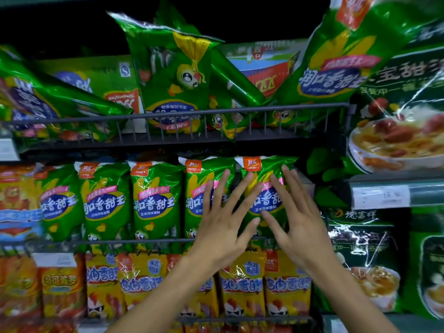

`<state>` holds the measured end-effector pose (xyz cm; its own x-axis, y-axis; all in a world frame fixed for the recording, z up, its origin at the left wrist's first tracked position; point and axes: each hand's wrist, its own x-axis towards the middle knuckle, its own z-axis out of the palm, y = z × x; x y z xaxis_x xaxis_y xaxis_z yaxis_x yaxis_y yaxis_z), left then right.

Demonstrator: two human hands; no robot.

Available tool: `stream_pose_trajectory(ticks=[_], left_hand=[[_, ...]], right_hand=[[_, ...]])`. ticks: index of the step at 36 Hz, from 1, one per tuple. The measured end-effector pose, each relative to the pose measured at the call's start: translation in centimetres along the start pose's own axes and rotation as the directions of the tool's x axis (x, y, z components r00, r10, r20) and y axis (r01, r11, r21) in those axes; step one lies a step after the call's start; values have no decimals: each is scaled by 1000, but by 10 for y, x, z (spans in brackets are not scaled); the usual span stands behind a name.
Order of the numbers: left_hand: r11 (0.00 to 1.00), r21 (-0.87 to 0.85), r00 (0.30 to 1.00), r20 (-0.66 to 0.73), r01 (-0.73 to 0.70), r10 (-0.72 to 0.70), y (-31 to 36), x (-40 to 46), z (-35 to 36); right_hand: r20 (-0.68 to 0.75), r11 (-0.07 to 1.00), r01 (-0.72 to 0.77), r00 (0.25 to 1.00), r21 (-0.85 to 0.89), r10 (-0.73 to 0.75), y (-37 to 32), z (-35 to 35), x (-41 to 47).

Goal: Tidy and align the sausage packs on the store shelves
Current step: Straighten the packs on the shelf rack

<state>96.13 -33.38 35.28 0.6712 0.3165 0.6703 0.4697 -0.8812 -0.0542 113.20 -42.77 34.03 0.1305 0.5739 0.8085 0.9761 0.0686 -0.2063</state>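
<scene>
Store shelving fills the view: three tiers behind dark wire front rails (pixel 182 111).

Middle tier: row of glossy green plastic corn-sausage packs (pixel 153 200), upright, side by side, fronts facing out. Two rightmost packs in this row sit under the hands.

Left hand (pixel 223 227): fingers straight and spread wide, palm toward the shelf, fingertips on the second green pack from the right (pixel 197 188) and reaching onto its neighbour. Holds nothing.

Right hand (pixel 295 212): fingers straight, spread, laid against the rightmost green pack (pixel 262 174). Holds nothing. Whether the palms press firmly or only touch, cannot tell.

Top tier: same green packs (pixel 173 75), disordered — tilted, leaning on each other, one upside down, one large pack (pixel 336 63) slanting in from the upper right.

Bottom tier: yellow plastic sausage packs (pixel 242 284), upright in a row.

Right of the shelving: dark green bags with a printed food bowl (pixel 394 131).
</scene>
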Motion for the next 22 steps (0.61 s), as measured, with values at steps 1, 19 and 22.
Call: stream_pose_trajectory(ticks=[1,19,22], left_hand=[[1000,-14,1000,6,-16,16,-1,-1,-3],[958,-287,984,-170,-2,-49,-51,-23,-105],[922,-388,953,-271,18,-133,-62,-19,-137]], right_hand=[[6,1000,-9,1000,0,9,-2,-4,0],[-21,971,32,999,237,-28,-71,-77,35],[-39,943,70,997,324,-61,-90,-85,55]])
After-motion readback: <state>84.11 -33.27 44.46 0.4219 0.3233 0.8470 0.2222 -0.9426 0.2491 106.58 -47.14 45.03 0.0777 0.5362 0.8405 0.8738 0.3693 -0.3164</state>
